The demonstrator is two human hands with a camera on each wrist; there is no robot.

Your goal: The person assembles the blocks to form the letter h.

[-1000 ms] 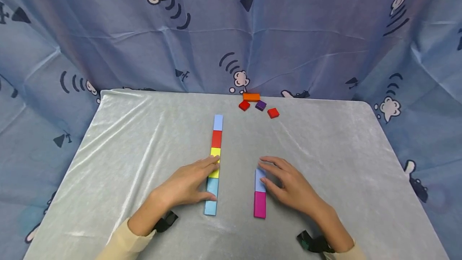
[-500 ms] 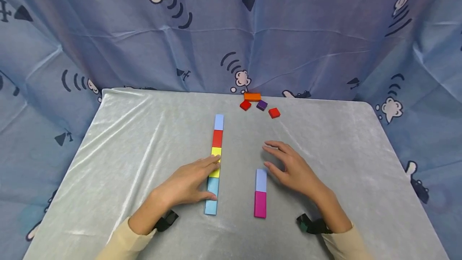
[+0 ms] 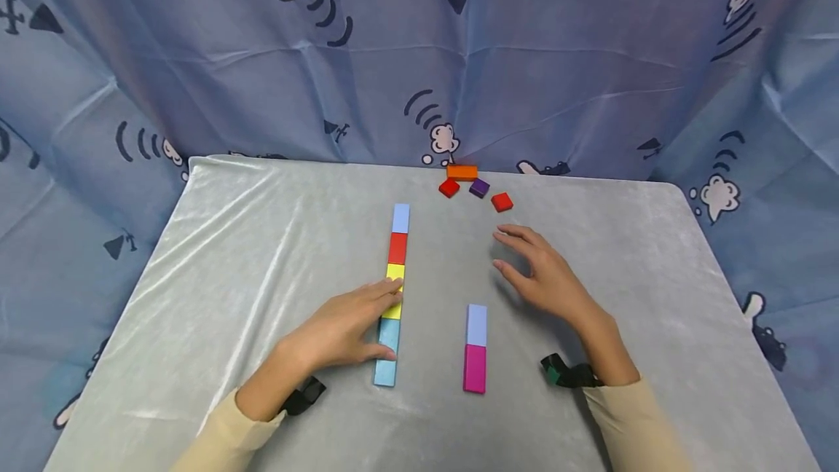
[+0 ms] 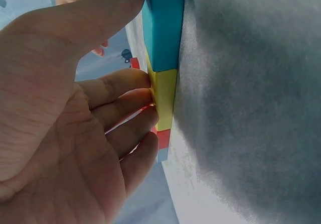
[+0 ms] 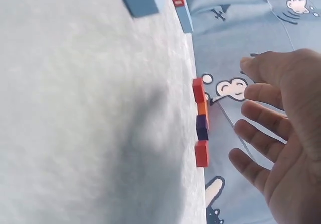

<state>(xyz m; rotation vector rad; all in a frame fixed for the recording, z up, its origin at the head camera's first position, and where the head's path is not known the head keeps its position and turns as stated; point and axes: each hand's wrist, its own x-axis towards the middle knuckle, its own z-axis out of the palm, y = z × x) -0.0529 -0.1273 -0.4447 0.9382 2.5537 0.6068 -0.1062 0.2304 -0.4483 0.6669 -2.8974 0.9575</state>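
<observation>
My left hand (image 3: 344, 326) rests on a straight row of blocks. Its fingertips touch a yellow block (image 3: 394, 309), and the thumb lies on a light blue block (image 3: 390, 335). A red block (image 3: 397, 248) and a pale blue block (image 3: 400, 218) carry the row away from me. In the left wrist view the fingers are extended and slightly bent along the yellow block's side (image 4: 165, 98). Holding nothing, my right hand (image 3: 549, 275) hovers over the table with its fingers spread, just short of a small red block (image 3: 502, 202).
A shorter row, a pale blue block (image 3: 476, 325) joined end to end with a magenta block (image 3: 475, 368), lies right of the long row. Near the table's back edge sit an orange block (image 3: 462, 172), a purple block (image 3: 479, 188) and another red block (image 3: 448, 188). A printed curtain (image 3: 367, 79) hangs behind.
My right hand has left the pale blue block of the short row and moved forward and slightly right over the table. The left hand stays on the long row.
</observation>
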